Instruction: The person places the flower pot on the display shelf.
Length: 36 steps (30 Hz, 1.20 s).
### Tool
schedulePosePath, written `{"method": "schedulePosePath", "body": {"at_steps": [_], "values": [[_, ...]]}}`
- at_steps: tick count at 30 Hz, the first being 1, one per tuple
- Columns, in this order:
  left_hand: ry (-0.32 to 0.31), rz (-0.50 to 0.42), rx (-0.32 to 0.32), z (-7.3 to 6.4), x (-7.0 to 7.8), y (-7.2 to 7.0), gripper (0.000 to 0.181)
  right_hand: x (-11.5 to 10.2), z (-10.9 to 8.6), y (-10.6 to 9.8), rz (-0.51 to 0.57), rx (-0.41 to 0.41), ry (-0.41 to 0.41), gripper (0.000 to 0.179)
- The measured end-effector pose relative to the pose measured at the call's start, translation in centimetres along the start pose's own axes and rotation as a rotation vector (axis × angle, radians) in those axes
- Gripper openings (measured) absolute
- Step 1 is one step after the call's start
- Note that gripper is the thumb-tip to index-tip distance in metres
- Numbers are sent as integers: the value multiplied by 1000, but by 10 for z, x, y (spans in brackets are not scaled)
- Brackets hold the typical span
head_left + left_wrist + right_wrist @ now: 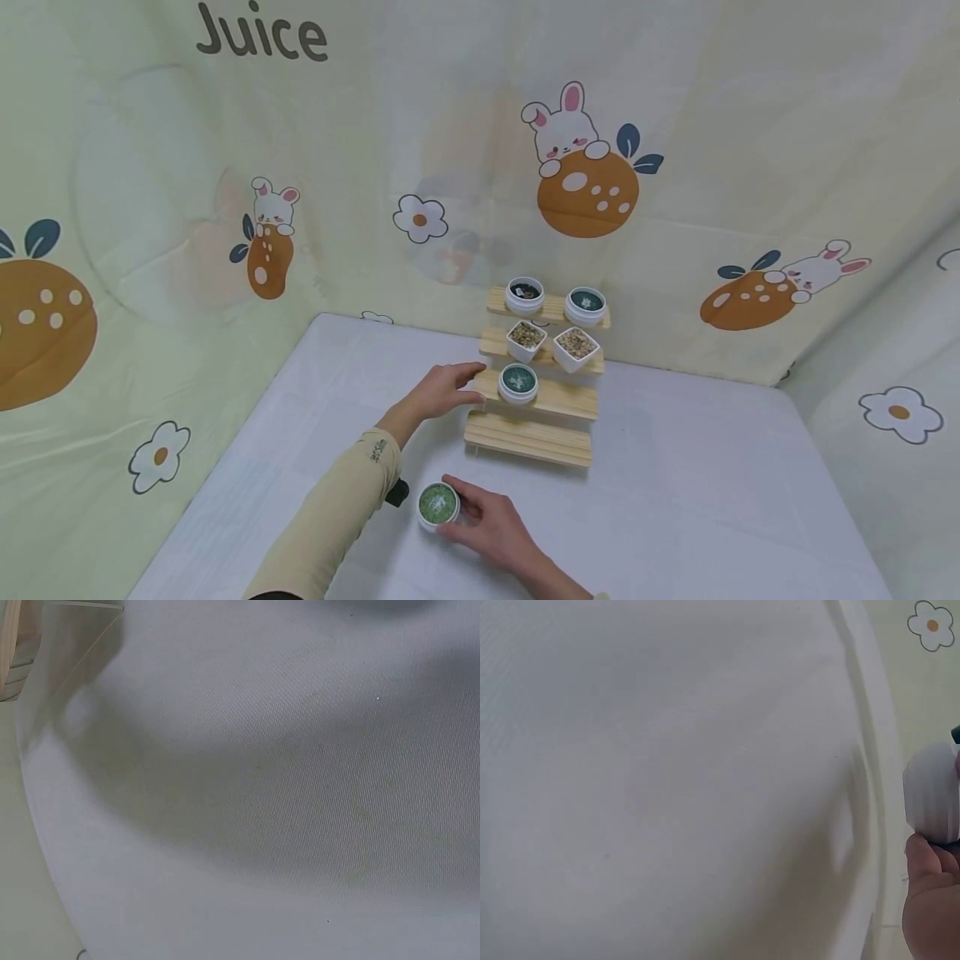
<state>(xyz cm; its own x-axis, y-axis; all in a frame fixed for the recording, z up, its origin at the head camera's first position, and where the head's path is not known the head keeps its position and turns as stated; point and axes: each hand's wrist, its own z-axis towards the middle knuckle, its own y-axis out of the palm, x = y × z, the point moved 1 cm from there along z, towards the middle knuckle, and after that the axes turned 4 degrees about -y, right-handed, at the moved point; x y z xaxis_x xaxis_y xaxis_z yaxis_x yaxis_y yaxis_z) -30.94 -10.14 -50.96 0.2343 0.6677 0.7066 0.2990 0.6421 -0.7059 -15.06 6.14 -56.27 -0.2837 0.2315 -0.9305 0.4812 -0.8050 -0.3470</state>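
My right hand (495, 529) grips a small round white pot (438, 506) with a mottled green top, thumb and fingers at its right side. In the right wrist view, the pot (931, 795) shows its pale side above the thumb of the hand (934, 900). My left hand (438, 390) is at the left end of a stepped wooden stand (562, 398), thumb and fingers apart by the tier that carries a round white pot (518, 382) with a dark green top. The left wrist view shows no hand, only cloth and part of the stand (19, 664).
Two square white cups (526, 340) of dry bits stand on the second tier from the top. Two round white pots (585, 307) are on the top tier. White cloth covers the table (675, 483), and a printed curtain (450, 125) hangs behind it.
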Motion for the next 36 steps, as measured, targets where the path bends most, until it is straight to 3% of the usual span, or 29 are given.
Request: {"method": "schedulePosePath", "body": {"at_steps": [13, 24, 36], "values": [[40, 10, 18, -1, 1, -1, 63, -23, 2, -28, 63, 67, 64, 63], [-6, -9, -4, 2, 0, -1, 66, -15, 4, -54, 101, 162, 94, 66], [-12, -12, -9, 1, 1, -1, 64, -20, 7, -81, 118, 286, 147, 66]]}}
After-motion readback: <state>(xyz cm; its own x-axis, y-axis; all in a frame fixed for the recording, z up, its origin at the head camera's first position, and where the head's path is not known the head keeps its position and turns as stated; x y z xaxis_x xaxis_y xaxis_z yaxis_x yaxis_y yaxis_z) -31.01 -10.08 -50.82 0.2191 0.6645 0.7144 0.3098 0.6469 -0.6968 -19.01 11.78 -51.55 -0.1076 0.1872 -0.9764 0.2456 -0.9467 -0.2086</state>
